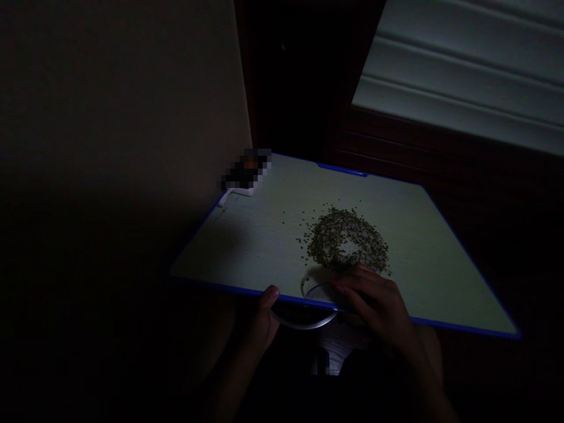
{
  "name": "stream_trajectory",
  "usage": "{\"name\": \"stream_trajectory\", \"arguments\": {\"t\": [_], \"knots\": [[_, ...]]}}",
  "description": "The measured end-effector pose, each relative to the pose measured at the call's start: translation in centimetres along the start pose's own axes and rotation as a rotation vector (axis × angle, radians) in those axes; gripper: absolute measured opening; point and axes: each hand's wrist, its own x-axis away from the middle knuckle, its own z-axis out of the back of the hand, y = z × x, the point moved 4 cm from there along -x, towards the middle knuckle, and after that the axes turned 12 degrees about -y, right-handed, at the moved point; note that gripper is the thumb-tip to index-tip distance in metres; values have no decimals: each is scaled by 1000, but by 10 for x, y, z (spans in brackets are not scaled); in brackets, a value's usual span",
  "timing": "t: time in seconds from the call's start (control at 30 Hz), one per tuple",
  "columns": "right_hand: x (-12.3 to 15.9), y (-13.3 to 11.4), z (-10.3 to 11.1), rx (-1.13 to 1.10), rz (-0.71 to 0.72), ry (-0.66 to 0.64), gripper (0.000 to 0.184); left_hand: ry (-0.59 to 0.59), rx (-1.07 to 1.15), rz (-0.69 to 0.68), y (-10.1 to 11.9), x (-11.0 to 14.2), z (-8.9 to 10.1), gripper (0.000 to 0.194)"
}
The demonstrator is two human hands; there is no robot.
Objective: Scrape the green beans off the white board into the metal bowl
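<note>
In dim light, a pale board with a blue rim lies across the view. Small brownish, seed-like grains are spread on it in a rough ring around a barer patch. My left hand grips the near edge, thumb on top and fingers hidden underneath. With fingers bent and close together, my right hand touches the near side of the grains; whatever lies under its fingertips is hidden. Beside these fingertips a thin curved outline shows on the board. Below the near edge, the shiny curved rim of a round vessel juts out.
On the board's far left corner rests a phone-like device, its screen blurred out, with a white cable. A plain wall rises at the left. Dark wood and pale horizontal panels stand beyond the board.
</note>
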Motion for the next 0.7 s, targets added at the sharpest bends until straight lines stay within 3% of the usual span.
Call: {"name": "stream_trajectory", "arguments": {"t": [0.23,0.53,0.7], "knots": [[2,4,3,27,-111,131,25,-22,41,-39,-2,-1,4,71],[1,6,-1,87,-83,8,33,-42,52,24,-3,-2,0,74],[0,3,0,25,-56,1,34,-12,-14,-67,-1,-2,6,65]]}}
